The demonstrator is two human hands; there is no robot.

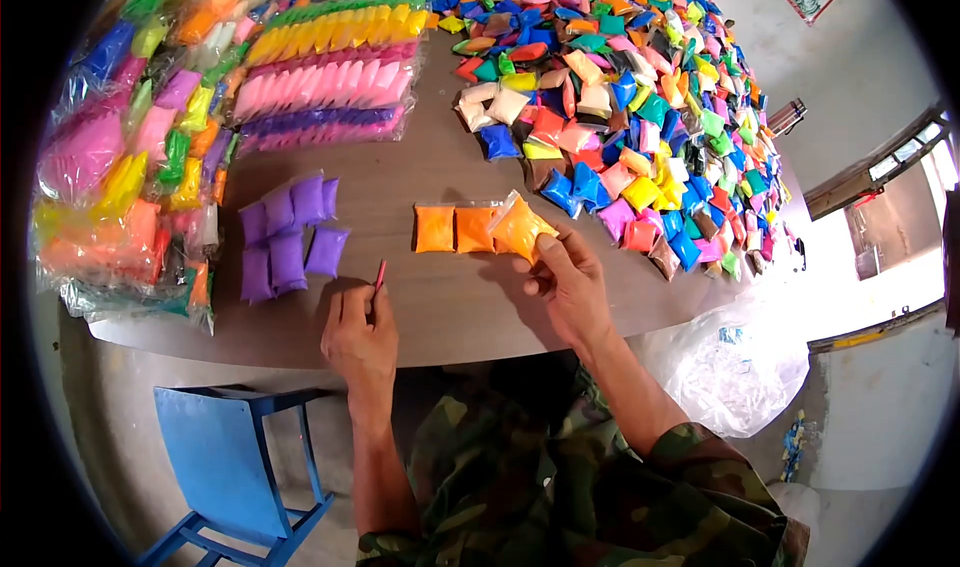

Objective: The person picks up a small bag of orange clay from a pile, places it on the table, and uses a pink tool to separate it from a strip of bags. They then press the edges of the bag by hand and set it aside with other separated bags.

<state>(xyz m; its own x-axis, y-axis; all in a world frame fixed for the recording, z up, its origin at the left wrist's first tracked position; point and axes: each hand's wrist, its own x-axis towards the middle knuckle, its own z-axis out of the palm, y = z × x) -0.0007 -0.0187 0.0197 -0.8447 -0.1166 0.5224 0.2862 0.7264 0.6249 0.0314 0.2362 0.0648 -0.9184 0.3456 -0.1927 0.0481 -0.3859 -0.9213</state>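
Note:
My right hand (pixel 568 279) pinches the corner of an orange packet (pixel 522 229) in clear plastic. That packet is raised a little at the right end of a short row of orange packets (pixel 435 229) on the table. My left hand (pixel 358 329) is closed near the table's front edge, with a thin red stick-like tool (pixel 381 274) poking up from its fingers; most of the tool is hidden. Beyond the left hand lie several purple packets (pixel 287 259) grouped close together, some overlapping.
A large heap of mixed coloured packets (pixel 640 157) covers the table's right side. Bundled rows of packets (pixel 325 87) and full plastic bags (pixel 130 167) stand at the left. A blue chair (pixel 225 457) and a clear plastic bag (pixel 735 367) are by the front edge.

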